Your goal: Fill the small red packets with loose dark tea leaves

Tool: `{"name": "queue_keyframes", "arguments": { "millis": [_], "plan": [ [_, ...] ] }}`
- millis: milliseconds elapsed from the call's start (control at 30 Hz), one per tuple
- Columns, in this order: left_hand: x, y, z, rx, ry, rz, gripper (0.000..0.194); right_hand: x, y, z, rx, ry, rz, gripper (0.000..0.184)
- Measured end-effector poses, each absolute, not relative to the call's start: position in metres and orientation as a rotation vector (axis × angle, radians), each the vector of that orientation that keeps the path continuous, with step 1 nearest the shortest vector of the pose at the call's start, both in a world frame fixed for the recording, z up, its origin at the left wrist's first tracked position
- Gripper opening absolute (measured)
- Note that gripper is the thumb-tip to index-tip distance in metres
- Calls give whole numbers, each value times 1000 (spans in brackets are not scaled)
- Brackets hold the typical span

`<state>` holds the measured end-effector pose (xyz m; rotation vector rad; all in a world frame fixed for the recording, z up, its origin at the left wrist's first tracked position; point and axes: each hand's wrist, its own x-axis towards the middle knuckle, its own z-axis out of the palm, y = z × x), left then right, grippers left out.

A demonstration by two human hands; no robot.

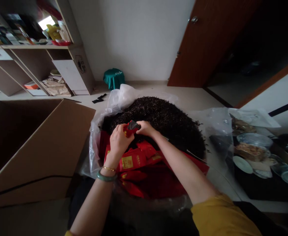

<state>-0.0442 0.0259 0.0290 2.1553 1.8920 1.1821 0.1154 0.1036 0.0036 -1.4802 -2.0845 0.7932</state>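
To your left stands an open cardboard box (48,154), the bulkiest thing near you. Just right of it, straight in front of you, a clear plastic bag (120,98) spreads around a heap of dark shreds (156,113), which fills its far part. Against the heap's near side lie several red packets (136,159), overlapping one another, with gold patches showing on some.

Above the line where packets and heap meet, your left hand (119,139) and right hand (146,128) come close together. Between them is one small red packet (129,129), raised over the heap's near edge, with its dark end (133,125) tipped to the far right. Its long axis seems to run from near left to far right, though your left hand hides much of its body, so you can't be certain.

Your left hand is the nearer to its body, the fingers curled around it and clamped on it. Your right hand comes in from the right, its fingers bent against the dark end; whether they pinch it or only touch it, you can't tell from here.
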Motion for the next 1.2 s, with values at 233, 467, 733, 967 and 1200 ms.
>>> {"name": "queue_keyframes", "arguments": {
  "millis": [233, 467, 733, 967, 1200],
  "plan": [
    [-42, 27, 24, 2144, 1882, 1172, 37, 147, 94, 86, -1232, -1870, 931, 19],
    [-39, 26, 24, 2140, 1869, 1117, 39, 120, 65, 114, -1194, -2129, 687, 19],
    [-39, 27, 20, 2123, 1856, 1155, 42, 118, 58, 107, -1218, -2145, 561, 49],
    [-38, 27, 18, 2142, 1807, 1142, 38, 99, 48, 101, -1185, -2294, 579, 40],
    [-42, 28, 23, 2029, 1876, 1097, 44, 103, 78, 78, -1320, -2084, 451, 34]
  ]
}}
